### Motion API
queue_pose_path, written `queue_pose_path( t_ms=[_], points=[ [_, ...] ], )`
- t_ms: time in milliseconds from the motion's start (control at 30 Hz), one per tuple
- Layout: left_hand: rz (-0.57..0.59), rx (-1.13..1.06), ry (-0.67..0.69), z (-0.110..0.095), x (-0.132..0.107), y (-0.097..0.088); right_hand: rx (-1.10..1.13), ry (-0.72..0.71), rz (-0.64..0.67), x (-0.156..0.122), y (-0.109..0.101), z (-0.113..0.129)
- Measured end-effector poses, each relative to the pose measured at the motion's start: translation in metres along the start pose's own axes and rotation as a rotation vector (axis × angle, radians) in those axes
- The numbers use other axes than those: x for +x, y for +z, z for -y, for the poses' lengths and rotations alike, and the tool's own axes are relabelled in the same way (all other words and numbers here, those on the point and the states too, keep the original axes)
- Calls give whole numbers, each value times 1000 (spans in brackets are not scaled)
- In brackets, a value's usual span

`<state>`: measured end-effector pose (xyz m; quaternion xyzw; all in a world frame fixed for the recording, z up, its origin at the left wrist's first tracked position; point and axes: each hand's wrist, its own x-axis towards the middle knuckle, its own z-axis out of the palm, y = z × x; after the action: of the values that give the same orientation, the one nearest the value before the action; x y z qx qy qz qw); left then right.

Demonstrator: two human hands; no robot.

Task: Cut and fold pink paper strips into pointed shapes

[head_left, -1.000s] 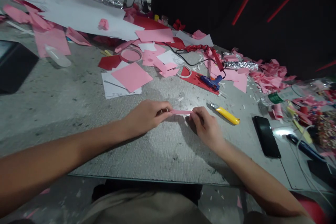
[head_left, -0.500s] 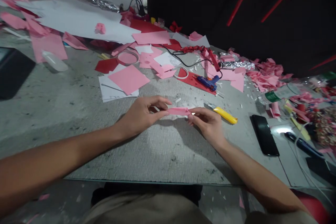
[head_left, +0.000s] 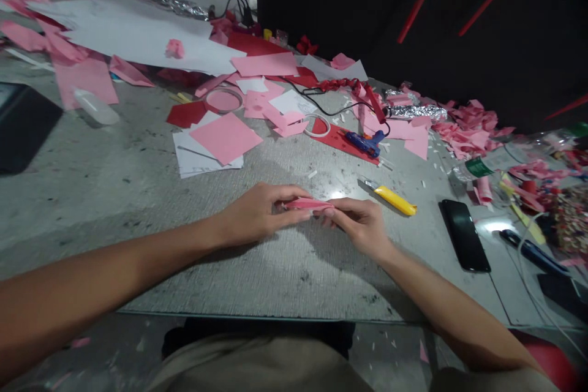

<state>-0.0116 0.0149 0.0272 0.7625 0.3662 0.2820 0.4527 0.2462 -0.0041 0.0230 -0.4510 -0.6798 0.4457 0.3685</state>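
Note:
Just above the grey table, a narrow folded piece of pink paper (head_left: pixel 307 203) spans the space between my two hands. My left hand (head_left: pixel 264 211) pinches its left part, with the thumb below and the fingers above. At the other end, my right hand (head_left: pixel 361 220) grips the paper between thumb and fingertips. The fingers hide part of the paper's edges. A yellow utility knife (head_left: pixel 395 200) lies beyond my right hand, its blade pointing left. Farther left, a flat pink paper square (head_left: pixel 226 138) rests on white sheets (head_left: pixel 202 164).
A blue glue gun (head_left: pixel 365 143) lies on a red strip (head_left: pixel 337 139) behind the hands. To the right are a black phone (head_left: pixel 463 236) and a plastic bottle (head_left: pixel 489 162). Pink scraps (head_left: pixel 473 128) pile along the back. The table's front edge (head_left: pixel 257 318) runs before my lap.
Both hands have come slightly nearer to me, and my left hand has slid right along the paper. The paper is now tilted, with more of it between the left fingers.

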Motion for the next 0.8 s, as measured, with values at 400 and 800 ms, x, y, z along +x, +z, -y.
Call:
queue_pose_path(
  t_ms=[400,800],
  points=[
    [1,-35,-39,-1,-1,-2,-32,-11,44,-5,-1,5],
    [3,132,118,10,-7,-2,-49,52,124,-5,2,5]
  ],
)
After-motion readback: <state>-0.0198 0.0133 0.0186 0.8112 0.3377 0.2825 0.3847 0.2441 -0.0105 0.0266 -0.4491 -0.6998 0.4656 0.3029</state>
